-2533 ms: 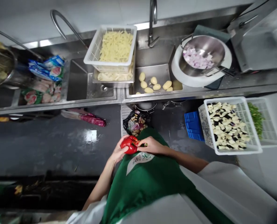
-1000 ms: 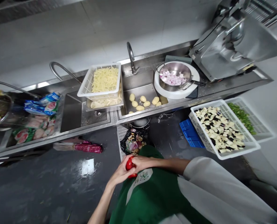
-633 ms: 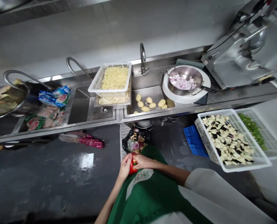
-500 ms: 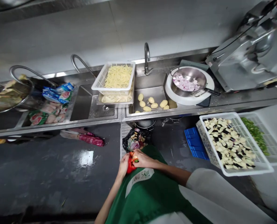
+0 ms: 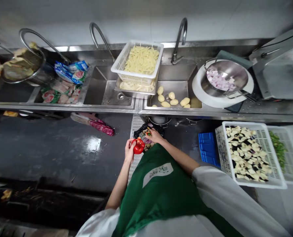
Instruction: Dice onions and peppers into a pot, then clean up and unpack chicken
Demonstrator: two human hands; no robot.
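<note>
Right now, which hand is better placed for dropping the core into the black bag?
Probably right: the right hand holds the core over the black bag; the left hand holds the red pepper.

Red pepper held above floor-level scrap bag

Left hand [image 5: 129, 150] grips the red pepper [image 5: 138, 146]; right hand [image 5: 155, 135] pinches a small green-and-red piece [image 5: 148, 134] over the scrap bag [image 5: 139, 131].
</note>
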